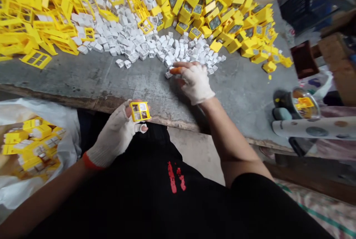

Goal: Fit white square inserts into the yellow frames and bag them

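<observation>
My left hand (pixel 115 133), in a white knitted glove with bare fingertips, grips a small yellow plastic frame (pixel 140 111) just off the table's front edge. The frame is split into four windows, and a white piece shows in at least the upper right one. Over the near edge of the pile of small white plastic caps (pixel 133 42) is my right hand (pixel 196 83), gloved too, with an orange cover on one finger. Its fingers reach out to the left, apart, among the nearest caps. Whether they pinch one is not plain.
Yellow window-like frames (pixel 36 59) heap up at the back left, yellow blocks (pixel 214 22) at the back right. A plastic bag (pixel 71 120) of yellow-and-white pieces sits at the left. A clear round container (pixel 317 111) and a pale roll (pixel 319 127) lie to the right on the grey table (pixel 91 79).
</observation>
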Tool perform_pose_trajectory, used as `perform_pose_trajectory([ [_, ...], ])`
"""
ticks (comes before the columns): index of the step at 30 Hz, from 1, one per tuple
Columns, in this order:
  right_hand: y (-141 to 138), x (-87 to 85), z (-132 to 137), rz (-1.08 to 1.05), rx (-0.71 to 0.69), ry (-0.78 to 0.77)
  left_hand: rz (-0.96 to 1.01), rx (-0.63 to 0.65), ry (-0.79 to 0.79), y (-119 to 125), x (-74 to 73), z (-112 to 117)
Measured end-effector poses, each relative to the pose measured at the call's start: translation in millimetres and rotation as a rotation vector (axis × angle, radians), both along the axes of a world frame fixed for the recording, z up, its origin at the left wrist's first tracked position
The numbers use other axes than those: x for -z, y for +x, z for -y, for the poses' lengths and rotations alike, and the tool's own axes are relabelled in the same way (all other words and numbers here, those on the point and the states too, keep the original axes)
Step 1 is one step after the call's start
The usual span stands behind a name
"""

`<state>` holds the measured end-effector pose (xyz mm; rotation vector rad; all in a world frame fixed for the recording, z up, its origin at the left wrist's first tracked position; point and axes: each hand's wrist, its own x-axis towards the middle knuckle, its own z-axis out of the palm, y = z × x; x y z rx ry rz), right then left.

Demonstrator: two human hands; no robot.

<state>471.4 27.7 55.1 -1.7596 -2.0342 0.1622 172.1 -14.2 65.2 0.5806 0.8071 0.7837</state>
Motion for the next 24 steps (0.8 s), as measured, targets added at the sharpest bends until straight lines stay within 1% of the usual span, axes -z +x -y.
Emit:
perform_pose_trajectory([
  [2, 12, 5.8, -27, 0.093, -0.016, -0.07, -0.006, -0.032, 0.013, -2, 2.0, -1],
  [3, 14, 7.7, -35, 0.114, -0.037, -0.084, -0.005, -0.05, 0.028, -2, 3.8, -2],
  [5, 9, 7.2, -37, 0.114, -0.058, -0.073, -0.012, -0.1, 0.091, -1, 8.8, -2],
  [7, -5, 0.1, -20, 0.07, -0.077, -0.047, -0.058, -0.171, 0.208, 0, 13.9, -1],
  [9, -24, -10.7, 7, -0.025, -0.13, -0.023, -0.132, -0.226, 0.337, 1, 16.6, 0],
  [11, -44, -19.8, 36, -0.162, -0.199, 0.001, -0.205, -0.232, 0.42, 1, 14.7, 2],
  [13, -62, -23.3, 58, -0.292, -0.235, 0.029, -0.249, -0.203, 0.453, 2, 8.8, 3],
  [15, -75, -21.6, 71, -0.379, -0.228, 0.06, -0.284, -0.181, 0.48, 3, 2.8, 5],
  [17, -82, -17.3, 77, -0.427, -0.2, 0.083, -0.305, -0.194, 0.543, 2, 1.3, 7],
  [19, -87, -11.7, 81, -0.474, -0.153, 0.1, -0.336, -0.206, 0.625, 0, 6.4, 8],
  [21, -92, -4.6, 83, -0.543, -0.097, 0.12, -0.356, -0.206, 0.698, -2, 15.7, 9],
  [24, -104, 10.0, 85, -0.667, -0.026, 0.181, -0.376, -0.194, 0.791, -4, 27.3, 8],
])
